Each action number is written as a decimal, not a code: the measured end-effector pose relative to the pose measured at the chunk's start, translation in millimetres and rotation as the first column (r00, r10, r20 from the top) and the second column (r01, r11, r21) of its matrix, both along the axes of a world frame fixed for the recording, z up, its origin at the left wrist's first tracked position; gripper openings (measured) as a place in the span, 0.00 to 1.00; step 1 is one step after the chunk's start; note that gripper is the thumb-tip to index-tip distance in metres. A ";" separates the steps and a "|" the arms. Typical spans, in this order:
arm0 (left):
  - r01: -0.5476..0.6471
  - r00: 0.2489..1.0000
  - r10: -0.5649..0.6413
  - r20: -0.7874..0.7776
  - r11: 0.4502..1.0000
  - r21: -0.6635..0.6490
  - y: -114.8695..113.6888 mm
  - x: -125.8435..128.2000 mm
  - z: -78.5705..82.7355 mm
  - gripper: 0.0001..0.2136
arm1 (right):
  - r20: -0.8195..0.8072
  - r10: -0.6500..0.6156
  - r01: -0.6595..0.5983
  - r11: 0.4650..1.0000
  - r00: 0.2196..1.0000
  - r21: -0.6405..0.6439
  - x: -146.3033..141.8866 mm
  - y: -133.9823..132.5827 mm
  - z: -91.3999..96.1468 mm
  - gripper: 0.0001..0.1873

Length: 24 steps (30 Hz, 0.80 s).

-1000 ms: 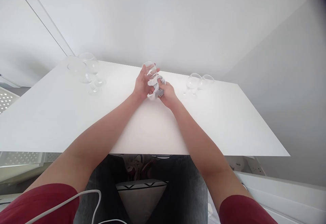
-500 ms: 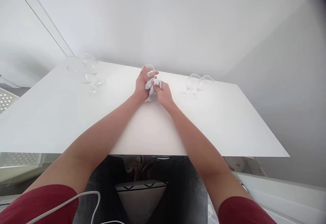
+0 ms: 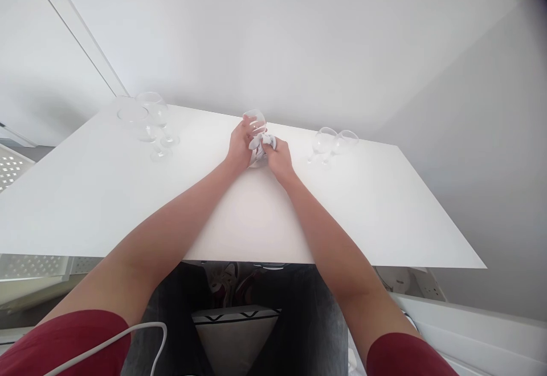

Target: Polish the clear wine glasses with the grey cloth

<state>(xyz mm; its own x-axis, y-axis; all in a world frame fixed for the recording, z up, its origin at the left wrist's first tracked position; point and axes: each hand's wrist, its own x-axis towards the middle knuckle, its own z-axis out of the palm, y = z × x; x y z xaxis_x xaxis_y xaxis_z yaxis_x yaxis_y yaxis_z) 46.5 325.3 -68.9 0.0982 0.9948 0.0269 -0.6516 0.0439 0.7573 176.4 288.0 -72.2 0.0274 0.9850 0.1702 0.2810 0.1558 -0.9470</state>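
Note:
My left hand [image 3: 239,143] is wrapped round a clear stemmed glass [image 3: 255,121] held over the far middle of the white table [image 3: 106,205]. My right hand [image 3: 278,158] is closed on a small grey-white cloth [image 3: 260,147], pressed against the lower part of the glass. Both hands touch each other around the glass, whose rim shows above my left fingers.
Two or three clear stemmed glasses [image 3: 147,117] stand at the table's far left. Two more glasses [image 3: 333,141] stand at the far right, close to the wall. A white cable [image 3: 128,336] runs across my lap near the table's front edge.
My right hand with the cloth has slid closer in against the glass and bunched the cloth smaller. The view has shifted slightly; the glasses on the table have not moved.

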 end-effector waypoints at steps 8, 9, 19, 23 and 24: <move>0.054 0.995 -0.050 0.082 0.998 -0.043 5.3 -0.8 -3.1 0.24 | 0.023 -0.010 0.009 0.999 1.000 0.042 1.8 1.2 -1.6 0.12; 0.022 0.997 -0.017 0.070 0.997 -0.070 6.6 0.1 -3.4 0.25 | 0.194 -0.050 0.031 0.995 0.980 0.100 3.1 0.4 -1.2 0.09; 0.071 0.992 -0.061 0.107 0.993 -0.094 -4.0 -2.3 10.6 0.27 | -0.342 0.173 -0.212 0.974 0.924 -0.080 1.7 -1.3 1.0 0.27; 0.088 0.991 -0.080 0.107 0.993 -0.075 -4.9 -1.7 10.7 0.27 | -0.290 0.182 -0.217 0.972 0.940 -0.093 0.5 -4.5 6.1 0.26; 0.081 0.992 -0.074 0.098 0.995 -0.060 -4.5 -1.5 9.8 0.26 | -0.147 0.112 -0.121 0.991 0.983 -0.055 -0.4 -5.4 7.3 0.22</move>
